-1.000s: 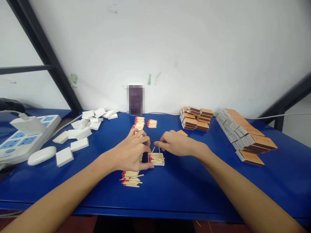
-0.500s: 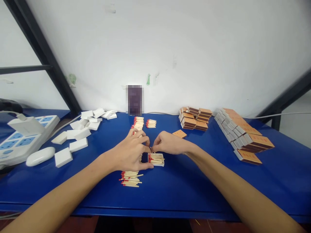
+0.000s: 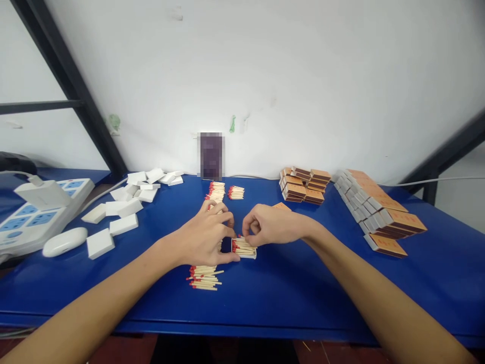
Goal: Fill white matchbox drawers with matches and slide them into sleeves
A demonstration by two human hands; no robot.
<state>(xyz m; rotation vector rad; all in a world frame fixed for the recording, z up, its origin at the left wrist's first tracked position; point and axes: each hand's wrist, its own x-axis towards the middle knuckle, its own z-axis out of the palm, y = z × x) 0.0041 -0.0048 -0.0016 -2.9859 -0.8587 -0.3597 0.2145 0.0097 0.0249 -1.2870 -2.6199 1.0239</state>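
Observation:
A small white matchbox tray (image 3: 249, 257) filled with red-tipped matches (image 3: 243, 247) sits between my hands on the blue table. My left hand (image 3: 202, 236) steadies it at the left end, with thumb and forefinger against its near and far corners. Over the tray's far side, my right hand (image 3: 275, 223) is pinched, and a red match head shows beside its fingertips. A row of loose matches (image 3: 205, 278) runs under my left hand, partly hidden by it. A smaller bunch of matches (image 3: 236, 192) lies farther back.
White empty trays (image 3: 125, 207) are scattered at left near a power strip (image 3: 41, 217) and a white oval object (image 3: 65, 241). Orange matchboxes (image 3: 303, 184) are piled at the back, with more stacked matchboxes (image 3: 394, 217) at right. One orange cover (image 3: 282, 206) lies behind my right hand.
My right hand has shifted slightly right and down over the tray, and now covers more of the orange cover behind it. My left hand keeps its place at the tray.

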